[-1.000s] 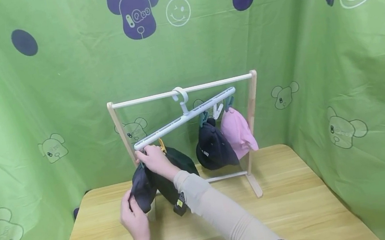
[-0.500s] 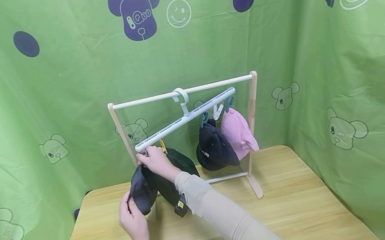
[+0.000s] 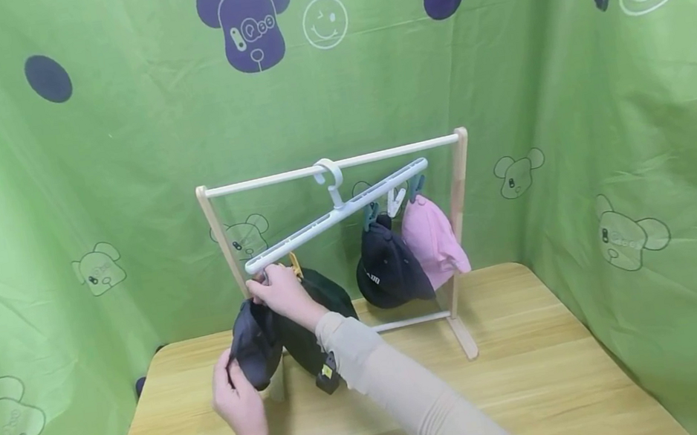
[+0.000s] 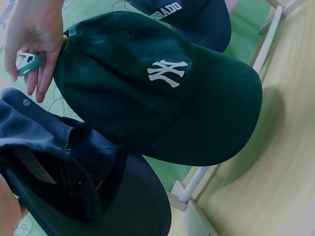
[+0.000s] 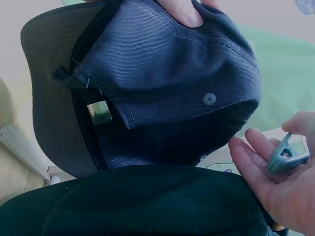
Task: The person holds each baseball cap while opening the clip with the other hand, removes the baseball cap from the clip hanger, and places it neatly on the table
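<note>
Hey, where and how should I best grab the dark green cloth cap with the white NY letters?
The dark green cloth cap is probably best pinched by its broad visor, coming from below on the person's side. The visor hangs downward with its lower edge free, while the right hand and the small yellow clip crowd the top of the crown.

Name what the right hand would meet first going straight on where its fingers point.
Probably the navy cap: in both wrist views the fingers of the right hand point toward it, though depth is unclear.
</note>
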`<act>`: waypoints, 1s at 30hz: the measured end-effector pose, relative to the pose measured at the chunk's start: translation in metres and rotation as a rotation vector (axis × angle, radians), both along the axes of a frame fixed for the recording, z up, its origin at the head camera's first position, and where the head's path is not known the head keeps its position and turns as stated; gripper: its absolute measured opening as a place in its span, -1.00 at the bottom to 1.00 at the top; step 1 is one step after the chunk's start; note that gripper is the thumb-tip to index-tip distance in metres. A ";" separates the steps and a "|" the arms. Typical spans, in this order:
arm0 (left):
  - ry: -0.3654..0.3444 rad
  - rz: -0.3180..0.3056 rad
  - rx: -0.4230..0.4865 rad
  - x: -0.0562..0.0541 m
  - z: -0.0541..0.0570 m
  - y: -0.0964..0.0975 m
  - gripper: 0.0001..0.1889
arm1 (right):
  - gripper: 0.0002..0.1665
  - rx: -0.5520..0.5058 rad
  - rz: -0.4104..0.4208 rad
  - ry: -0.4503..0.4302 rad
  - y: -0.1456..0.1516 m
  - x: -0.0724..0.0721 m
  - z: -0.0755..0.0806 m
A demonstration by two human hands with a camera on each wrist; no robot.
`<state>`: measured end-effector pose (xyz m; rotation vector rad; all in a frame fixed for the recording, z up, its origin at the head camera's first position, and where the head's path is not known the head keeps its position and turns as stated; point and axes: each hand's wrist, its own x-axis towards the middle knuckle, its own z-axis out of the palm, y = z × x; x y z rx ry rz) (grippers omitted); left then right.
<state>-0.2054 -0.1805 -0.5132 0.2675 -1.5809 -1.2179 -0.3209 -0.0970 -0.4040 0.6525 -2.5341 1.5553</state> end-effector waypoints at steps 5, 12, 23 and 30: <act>-0.007 -0.001 -0.001 -0.002 -0.007 -0.006 -0.80 | -0.76 -0.012 0.000 -0.038 -0.001 0.002 -0.003; -0.030 0.001 0.016 0.003 -0.007 -0.012 -0.79 | -0.73 0.007 0.011 -0.036 0.000 0.001 -0.004; -0.069 0.037 0.029 0.010 -0.011 -0.025 -0.78 | -0.71 0.041 0.016 -0.016 0.002 0.000 -0.005; -0.073 0.049 0.027 0.013 -0.014 -0.031 -0.79 | -0.70 0.049 0.018 -0.022 0.002 0.000 -0.005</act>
